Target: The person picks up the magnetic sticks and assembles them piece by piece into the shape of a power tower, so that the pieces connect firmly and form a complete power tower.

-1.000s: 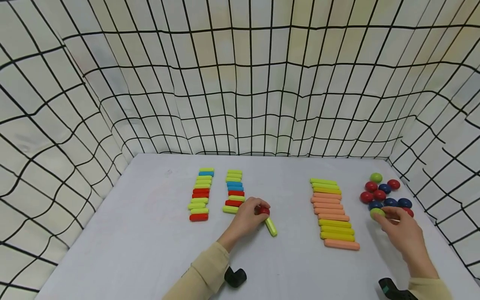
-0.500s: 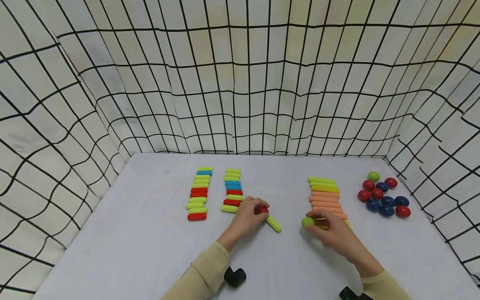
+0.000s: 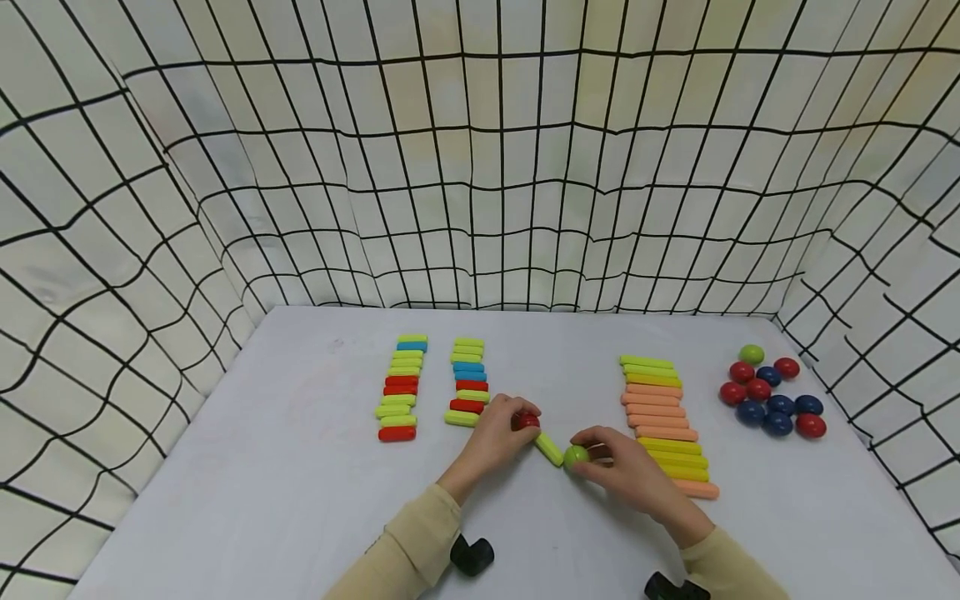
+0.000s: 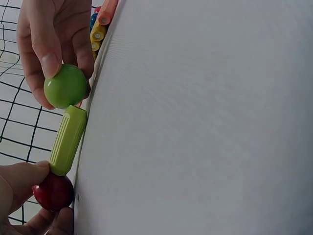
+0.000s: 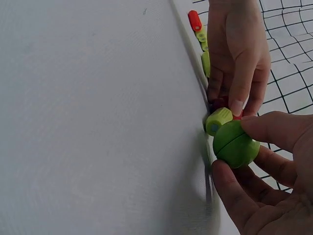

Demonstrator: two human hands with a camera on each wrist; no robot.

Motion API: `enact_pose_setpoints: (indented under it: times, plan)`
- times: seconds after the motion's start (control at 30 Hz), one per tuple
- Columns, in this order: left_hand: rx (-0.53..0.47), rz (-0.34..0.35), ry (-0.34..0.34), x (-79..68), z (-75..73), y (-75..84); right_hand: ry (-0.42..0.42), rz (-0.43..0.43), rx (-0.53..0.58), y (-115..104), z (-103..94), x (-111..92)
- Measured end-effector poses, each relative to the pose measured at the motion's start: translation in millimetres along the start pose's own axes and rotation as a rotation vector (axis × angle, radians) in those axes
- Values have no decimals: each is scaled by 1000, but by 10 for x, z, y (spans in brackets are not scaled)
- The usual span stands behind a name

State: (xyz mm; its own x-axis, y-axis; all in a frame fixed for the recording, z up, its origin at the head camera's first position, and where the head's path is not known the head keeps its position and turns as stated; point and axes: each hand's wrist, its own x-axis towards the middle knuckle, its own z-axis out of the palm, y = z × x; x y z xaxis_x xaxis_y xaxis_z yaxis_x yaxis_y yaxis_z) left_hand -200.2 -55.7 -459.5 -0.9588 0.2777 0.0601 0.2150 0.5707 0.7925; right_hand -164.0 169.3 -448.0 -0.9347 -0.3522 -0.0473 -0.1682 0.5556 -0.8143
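Observation:
Near the table's middle my left hand (image 3: 498, 433) pinches a red ball (image 4: 54, 192) between thumb and fingers. A short yellow-green rod (image 3: 549, 449) extends from that ball, one end against it. My right hand (image 3: 633, 471) grips a green ball (image 3: 575, 457) at the rod's other end. In the left wrist view the green ball (image 4: 65, 86) appears to meet the rod's tip. The right wrist view shows a seam around the green ball (image 5: 236, 144), held by thumb and fingertips. Most of the red ball is hidden by fingers in the head view.
Two columns of short red, blue and yellow-green rods (image 3: 398, 389) lie left of my hands. Longer yellow and peach rods (image 3: 655, 401) are stacked in a column at right, partly behind my right hand. Several balls (image 3: 777, 424) sit farther right. Black netting (image 3: 501, 187) surrounds the white table (image 3: 300, 467).
My right hand has carried the green ball leftward from the group of balls to the yellow-green rod's end. The rod has swung slightly rightward; my left hand stays on the red ball.

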Motion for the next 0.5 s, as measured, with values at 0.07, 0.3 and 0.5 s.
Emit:
enact_pose_setpoints:
  times: [0.07, 0.3, 0.5]
  plan:
    - [-2, -4, 2, 3, 2, -1, 4, 14, -6, 6, 13, 5]
    - [-15, -4, 10, -7, 1, 3, 4, 13, -22, 31, 36, 12]
    - [-49, -12, 43, 0, 7, -15, 25, 36, -3, 15, 39, 1]
